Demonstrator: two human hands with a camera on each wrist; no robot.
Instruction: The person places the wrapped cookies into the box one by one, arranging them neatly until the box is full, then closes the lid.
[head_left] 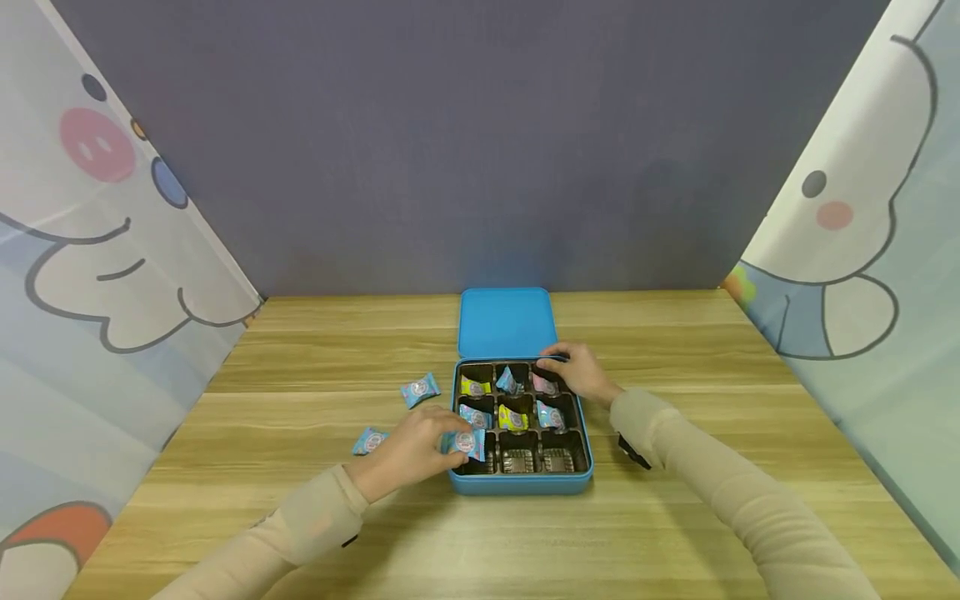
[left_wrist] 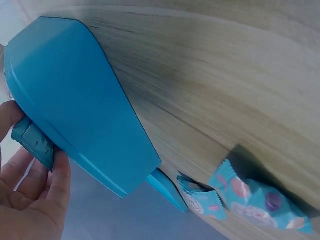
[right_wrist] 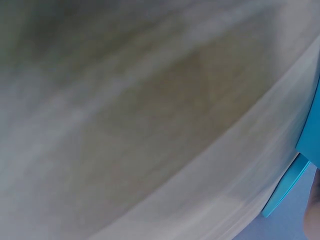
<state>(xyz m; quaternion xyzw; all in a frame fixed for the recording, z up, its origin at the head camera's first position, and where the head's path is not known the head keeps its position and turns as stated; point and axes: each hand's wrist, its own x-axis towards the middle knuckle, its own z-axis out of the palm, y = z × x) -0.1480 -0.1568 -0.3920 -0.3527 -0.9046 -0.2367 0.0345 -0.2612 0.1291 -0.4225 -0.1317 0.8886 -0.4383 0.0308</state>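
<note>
A blue box [head_left: 521, 485] with a dark compartment tray stands on the wooden table, its lid [head_left: 506, 322] laid open behind it. Between thumb and fingers, my left hand [head_left: 412, 446] pinches a blue wrapped candy [head_left: 468, 443] above the front-left compartment. The left wrist view shows this candy [left_wrist: 34, 142] beside the box wall. My right hand [head_left: 583, 373] grips the box's back right corner, thumb on the near side of the rim. Wrapped candies, including a yellow one [head_left: 513, 418] and a pink one [head_left: 545, 384], sit in the back and middle rows.
Left of the box lie two loose blue candies, one farther back [head_left: 420, 390] and one [head_left: 370, 441] partly behind my left hand. A dark grey panel [head_left: 480, 150] rises behind the table, with cartoon-printed sheets on both sides. My right sleeve fills much of the right wrist view.
</note>
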